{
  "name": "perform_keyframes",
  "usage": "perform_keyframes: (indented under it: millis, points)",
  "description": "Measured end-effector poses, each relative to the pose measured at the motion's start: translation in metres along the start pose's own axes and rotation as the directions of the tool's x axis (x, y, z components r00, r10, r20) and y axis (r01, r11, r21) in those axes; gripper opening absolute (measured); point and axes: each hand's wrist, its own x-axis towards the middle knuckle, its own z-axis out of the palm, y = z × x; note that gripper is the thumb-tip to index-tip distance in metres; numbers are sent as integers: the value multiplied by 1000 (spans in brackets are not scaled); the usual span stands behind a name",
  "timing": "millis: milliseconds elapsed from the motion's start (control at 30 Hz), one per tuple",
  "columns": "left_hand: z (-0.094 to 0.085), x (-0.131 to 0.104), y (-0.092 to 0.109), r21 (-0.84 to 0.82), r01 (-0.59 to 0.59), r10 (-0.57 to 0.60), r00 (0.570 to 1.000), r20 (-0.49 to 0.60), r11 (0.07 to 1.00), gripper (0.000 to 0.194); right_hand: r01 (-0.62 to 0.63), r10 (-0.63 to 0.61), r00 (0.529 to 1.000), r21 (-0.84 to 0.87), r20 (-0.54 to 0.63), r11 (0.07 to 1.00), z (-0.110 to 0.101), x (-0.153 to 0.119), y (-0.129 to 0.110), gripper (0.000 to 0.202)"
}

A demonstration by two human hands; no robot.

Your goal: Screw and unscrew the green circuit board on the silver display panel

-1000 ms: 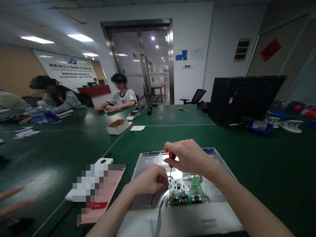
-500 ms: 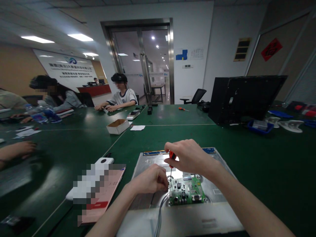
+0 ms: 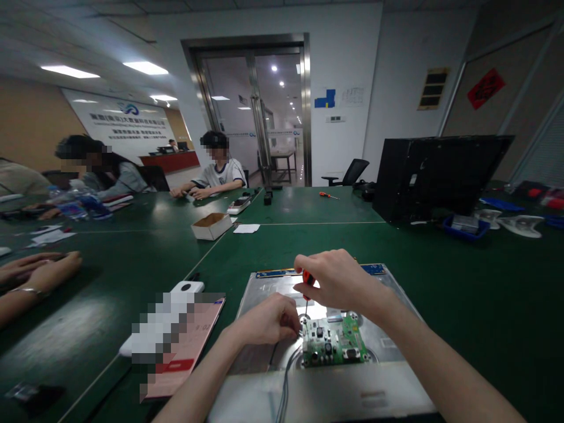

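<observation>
Screwdriver (image 3: 308,282): near upright, tip at far-left corner of board (image 3: 332,342). Board: on panel (image 3: 330,390), toward counter's (image 3: 282,242) near edge. Right hand (image 3: 337,279): arched above, grip clamped on screwdriver. Left hand (image 3: 271,319): fingers curled at board's left edge; grip's contents cannot be told.

A green table (image 3: 476,305) is carrying a metal panel (image 3: 262,286), a flat pink item (image 3: 194,338), an open box (image 3: 210,229), a screwdriver (image 3: 328,195) and a black monitor (image 3: 436,176).
</observation>
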Motion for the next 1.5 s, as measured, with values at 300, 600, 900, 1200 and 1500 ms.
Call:
perform_keyframes:
  millis: [300, 600, 900, 1200, 1500]
  points:
    - [0, 0, -3, 9, 9, -9, 1000, -1, 1000, 12, -2, 2, 1000, -2, -7, 1000, -1, -1, 1, 16]
    - [1, -2, -4, 22, 23, -23, 1000, 13, 1000, 8, -2, 2, 1000, 0, -7, 1000, -1, 0, 1, 16]
    - [-8, -11, 17, 58, 21, -18, 999, -52, 998, 14, 1, 0, 1000, 20, -30, 1000, -10, -3, 1, 14]
    - [42, -36, 38, 18, 116, -106, 955, -279, 993, 18, 24, -21, 999, 66, -45, 998, -20, -10, -2, 16]
    - [79, -36, 35, 26, 65, -46, 891, -452, 998, 16, 105, -100, 994, 154, -37, 982, -29, -26, -6, 15]
